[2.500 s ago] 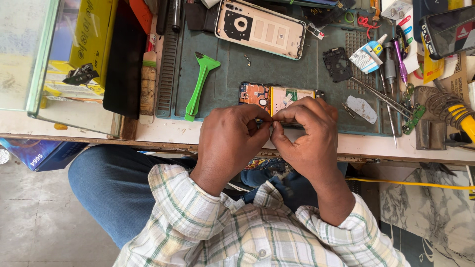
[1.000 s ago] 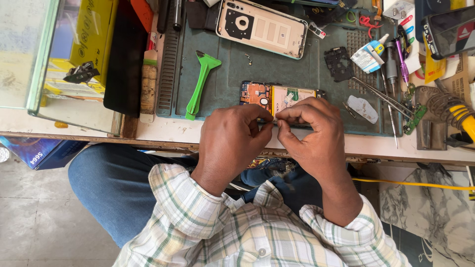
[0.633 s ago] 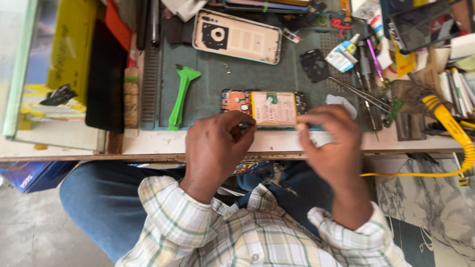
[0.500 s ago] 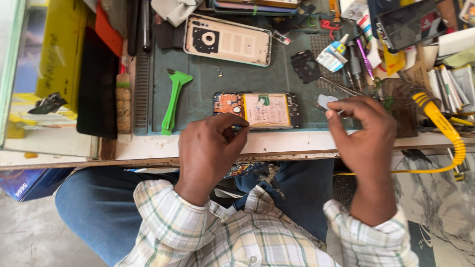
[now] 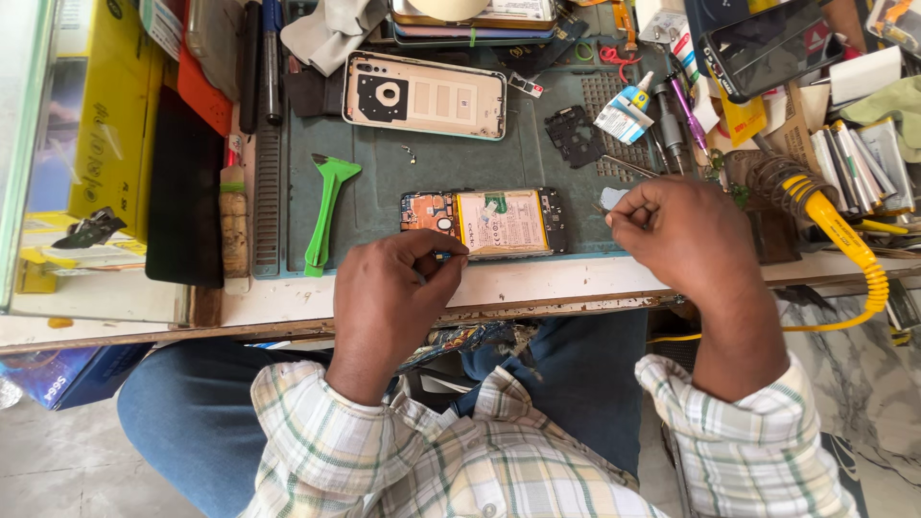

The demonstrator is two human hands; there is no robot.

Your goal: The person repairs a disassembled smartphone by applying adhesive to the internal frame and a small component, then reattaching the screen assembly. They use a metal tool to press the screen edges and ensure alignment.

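An opened phone (image 5: pixel 484 223) with its orange board and pale battery exposed lies on a dark green work mat (image 5: pixel 432 173). My left hand (image 5: pixel 389 297) rests at the mat's near edge, its thumb and fingertips pinching a tiny part just below the phone's left end. My right hand (image 5: pixel 686 235) sits to the right of the phone with its fingers curled near a small pale piece (image 5: pixel 612 198) and metal tweezers (image 5: pixel 628 166); whether it holds anything is unclear.
A phone back cover (image 5: pixel 425 94) lies at the mat's far side, and a green plastic pry tool (image 5: pixel 326 211) at its left. A soldering iron with a yellow coiled cord (image 5: pixel 844 240) sits at right. Glue bottle (image 5: pixel 624 110), screwdrivers, stacked phones and boxes crowd the bench.
My hands, which were pressed together over the phone's near edge, have separated. The right hand moved right toward the tweezers; the left stayed by the phone's left end. The camera view shifted.
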